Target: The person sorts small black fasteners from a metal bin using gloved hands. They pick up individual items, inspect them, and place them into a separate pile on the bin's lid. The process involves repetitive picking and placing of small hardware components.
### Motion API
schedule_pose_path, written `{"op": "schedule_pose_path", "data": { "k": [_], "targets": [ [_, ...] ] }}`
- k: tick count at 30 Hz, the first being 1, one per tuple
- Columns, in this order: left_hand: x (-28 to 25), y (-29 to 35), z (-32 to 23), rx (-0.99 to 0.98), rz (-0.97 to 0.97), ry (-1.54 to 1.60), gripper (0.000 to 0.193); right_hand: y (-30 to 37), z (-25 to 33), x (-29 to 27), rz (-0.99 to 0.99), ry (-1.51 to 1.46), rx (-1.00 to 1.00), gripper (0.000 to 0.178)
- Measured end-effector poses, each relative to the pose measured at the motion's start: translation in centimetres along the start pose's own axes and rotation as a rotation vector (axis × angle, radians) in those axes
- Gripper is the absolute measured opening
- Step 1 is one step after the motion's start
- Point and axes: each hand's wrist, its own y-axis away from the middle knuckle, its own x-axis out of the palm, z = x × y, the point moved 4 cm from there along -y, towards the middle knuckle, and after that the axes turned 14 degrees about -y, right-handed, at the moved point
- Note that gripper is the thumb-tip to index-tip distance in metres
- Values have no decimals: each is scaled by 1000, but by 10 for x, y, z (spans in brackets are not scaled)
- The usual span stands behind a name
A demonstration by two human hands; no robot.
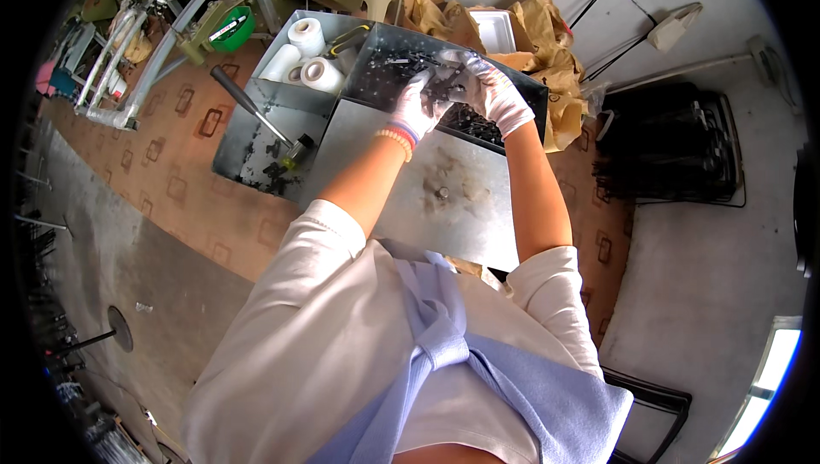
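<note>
While two white-gloved hands meet over the metal bin (pixel 366 71), the entry reads: left hand (pixel 418 107), fingers curled at the bin's near side, and right hand (pixel 489 92), fingers bent above its middle, whether either grips anything I cannot tell. Stock: small dark parts (pixel 480 126) loose inside the bin; white spools (pixel 322 76) in the compartment to its left. Step in hand, by my judgement: handling those parts at the fingertips, the next move calling for a light, close pinch above the bin
</note>
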Motion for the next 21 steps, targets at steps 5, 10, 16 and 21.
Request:
{"op": "schedule_pose_path", "data": {
  "k": [5,10,16,21],
  "targets": [
    [5,5,2,4,5,97,11,15,20,-17,-74,-14,-91,40],
    [6,7,5,-95,30,70,13,23,-1,-49,-15,-345,-137,42],
    [3,5,4,-107,60,15,14,22,-11,-63,-385,-415,-540,27],
    [12,7,5,-164,132,-145,22,16,-17,-77,-218,-265,-656,29]
  ]
}}
